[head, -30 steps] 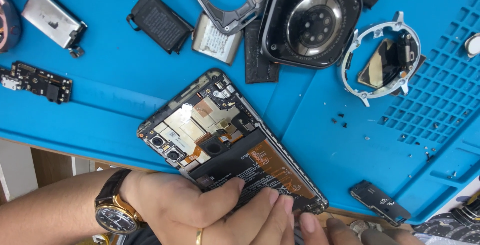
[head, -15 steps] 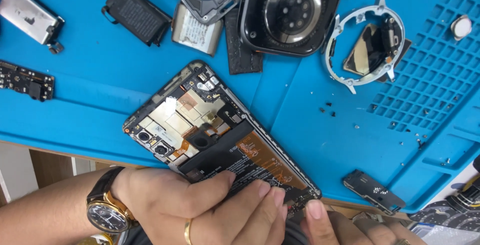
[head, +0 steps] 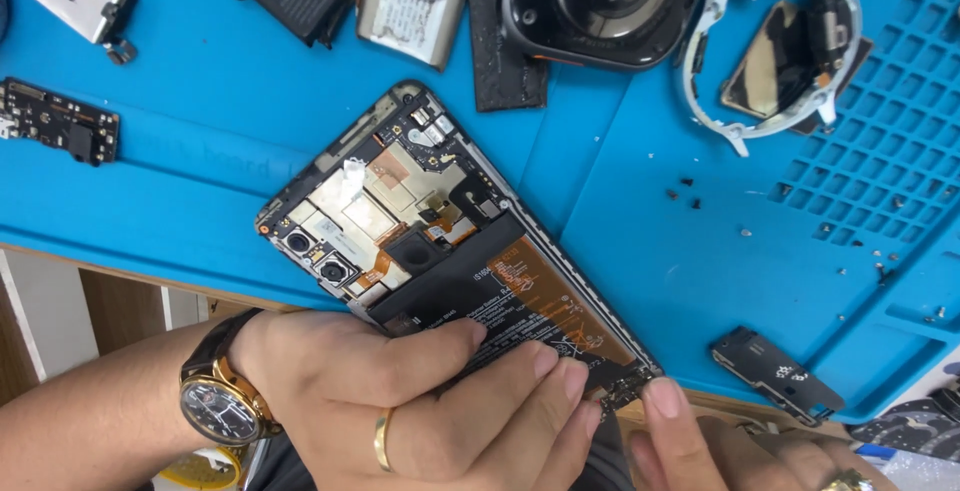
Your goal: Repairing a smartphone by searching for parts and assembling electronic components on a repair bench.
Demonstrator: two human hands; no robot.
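With the back cover already off and the battery still seated, your left hand [head: 420, 401] clamps the opened smartphone [head: 450, 251] at the blue repair mat's [head: 200, 151] near edge while your right hand's fingertips [head: 665, 401] pinch at its bottom board.

My left hand [head: 400, 401] is bare — no sleeve on the forearm. On its wrist sits a gold-cased watch [head: 222, 406] with a dark dial and dark strap; a plain gold ring [head: 382, 439] circles one finger. My right hand [head: 740, 446] wears a gold ring [head: 848, 481] too — barely in view.
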